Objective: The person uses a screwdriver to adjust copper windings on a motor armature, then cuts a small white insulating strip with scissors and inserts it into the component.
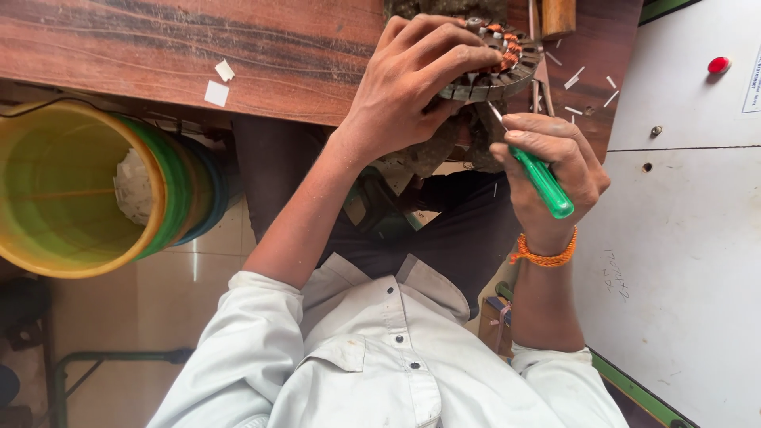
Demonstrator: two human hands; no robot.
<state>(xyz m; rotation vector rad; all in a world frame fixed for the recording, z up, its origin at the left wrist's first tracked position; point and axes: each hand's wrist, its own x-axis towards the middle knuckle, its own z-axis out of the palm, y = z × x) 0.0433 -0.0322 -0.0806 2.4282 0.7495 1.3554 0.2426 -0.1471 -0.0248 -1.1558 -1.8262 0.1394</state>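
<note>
My left hand (412, 75) grips a round metal motor stator (499, 67) with copper coils, holding it tilted at the near edge of the wooden table (198, 47). My right hand (555, 162) is closed around a green-handled screwdriver (543, 178). Its thin metal tip points up and touches the stator's rim. An orange thread band (545, 255) sits on my right wrist. Most of the stator is hidden under my left fingers.
A stack of yellow and green buckets (87, 190) with white scraps inside stands at the left on the floor. A white cabinet (690, 198) with a red button (718, 65) fills the right. Small white paper strips (216, 93) lie on the table.
</note>
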